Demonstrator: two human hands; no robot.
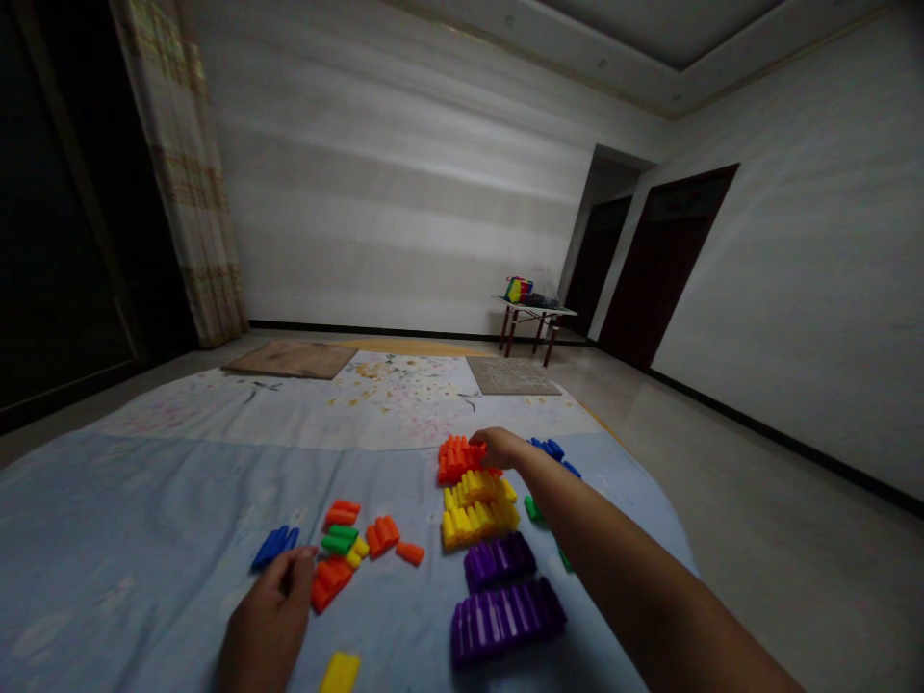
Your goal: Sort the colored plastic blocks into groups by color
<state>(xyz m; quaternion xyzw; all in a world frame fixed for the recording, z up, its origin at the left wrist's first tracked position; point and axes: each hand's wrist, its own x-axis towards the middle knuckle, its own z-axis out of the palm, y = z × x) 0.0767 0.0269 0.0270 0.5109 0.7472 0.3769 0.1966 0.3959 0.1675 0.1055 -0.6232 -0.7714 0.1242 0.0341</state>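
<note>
My right hand point(498, 448) reaches to the far end of a row of ribbed plastic toy pieces, its fingers bent down on the orange pieces point(456, 460); the fingertips are partly hidden. Nearer to me lie yellow pieces point(480, 520), then purple pieces point(509, 621). My left hand point(267, 616) is closed, thumb against curled fingers, beside a small group of orange pieces point(332, 582) and a green piece point(341, 539). What it holds, if anything, is unclear. Just beyond it lie blue pieces point(274, 547). More orange pieces point(382, 535) rest between the hands.
A single yellow piece point(339, 672) lies at the near edge. Blue pieces point(549, 449) and a green piece point(532, 509) sit beyond my right forearm. The blue cloth point(173, 510) has folds. Two flat boards point(293, 359) lie farther off, and a small table point(534, 308) stands by the wall.
</note>
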